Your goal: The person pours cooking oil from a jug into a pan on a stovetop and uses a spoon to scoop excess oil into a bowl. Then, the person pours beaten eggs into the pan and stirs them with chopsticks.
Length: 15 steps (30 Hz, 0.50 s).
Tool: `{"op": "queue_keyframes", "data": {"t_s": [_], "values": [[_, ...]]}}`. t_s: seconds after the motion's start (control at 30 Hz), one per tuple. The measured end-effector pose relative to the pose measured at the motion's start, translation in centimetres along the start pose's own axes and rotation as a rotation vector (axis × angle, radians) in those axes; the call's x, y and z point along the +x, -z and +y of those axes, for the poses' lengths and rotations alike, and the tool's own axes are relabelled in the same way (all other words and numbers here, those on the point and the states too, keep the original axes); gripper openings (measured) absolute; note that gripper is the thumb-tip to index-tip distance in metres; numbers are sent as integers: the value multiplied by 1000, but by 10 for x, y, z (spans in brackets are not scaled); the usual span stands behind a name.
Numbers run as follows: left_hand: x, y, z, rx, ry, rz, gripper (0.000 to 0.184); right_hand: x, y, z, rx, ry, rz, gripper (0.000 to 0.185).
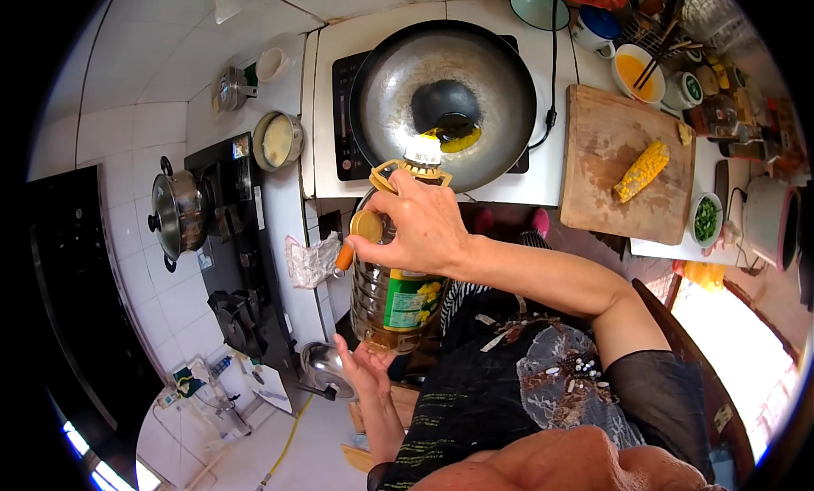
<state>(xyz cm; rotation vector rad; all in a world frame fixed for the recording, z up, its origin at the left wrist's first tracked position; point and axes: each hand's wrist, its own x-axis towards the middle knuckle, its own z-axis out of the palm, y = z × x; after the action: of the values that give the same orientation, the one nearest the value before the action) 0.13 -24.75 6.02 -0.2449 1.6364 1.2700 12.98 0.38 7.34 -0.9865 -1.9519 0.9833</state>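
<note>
My right hand grips the handle of a large clear oil bottle with a green and yellow label. A round gold cap and a small orange piece are at its thumb. Under the bottle's base, my left hand supports it, with its thumb raised. The bottle's neck tips over the near rim of a large round wok, and yellow oil lies in the wok's bottom. The wok sits on a black cooktop.
Right of the wok, a wooden board bears a partly stripped corn cob. Beyond it are a bowl of beaten egg with chopsticks and a bowl of chopped greens. Leftward stand a small pot and a lidded pot. A black cord runs beside the wok.
</note>
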Motion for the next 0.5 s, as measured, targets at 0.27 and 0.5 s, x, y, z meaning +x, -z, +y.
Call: {"op": "queue_keyframes", "data": {"t_s": [0.27,0.5], "values": [[-2,0,-2,11,-2,5,95,-2,2,2,3,4,-8,42],[2,2,-2,7,-5,-12,94,-1,1,2,-8,3,-9,43]]}}
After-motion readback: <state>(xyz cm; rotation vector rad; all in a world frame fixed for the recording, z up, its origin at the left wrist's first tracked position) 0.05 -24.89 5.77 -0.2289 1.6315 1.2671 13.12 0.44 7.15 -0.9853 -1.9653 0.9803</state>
